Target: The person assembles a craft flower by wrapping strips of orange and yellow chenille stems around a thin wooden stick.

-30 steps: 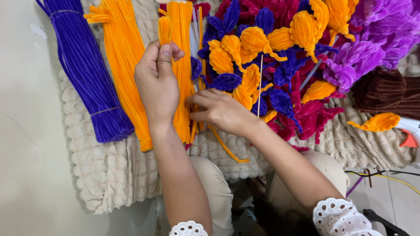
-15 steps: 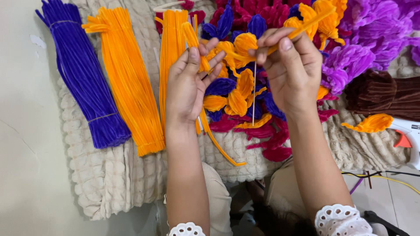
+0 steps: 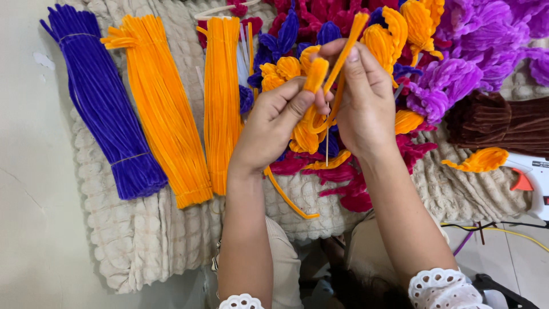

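Head view: both hands [image 3: 320,117] perhaps hide the orange stems' [image 3: 311,123] join.

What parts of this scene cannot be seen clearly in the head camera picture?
- Head view: the left hand and right hand cover much of the orange petals they grip.
- The thin stick disappears upward behind the fingers.
- The glue gun is cut off by the right edge.
- The purple flowers run past the top edge.
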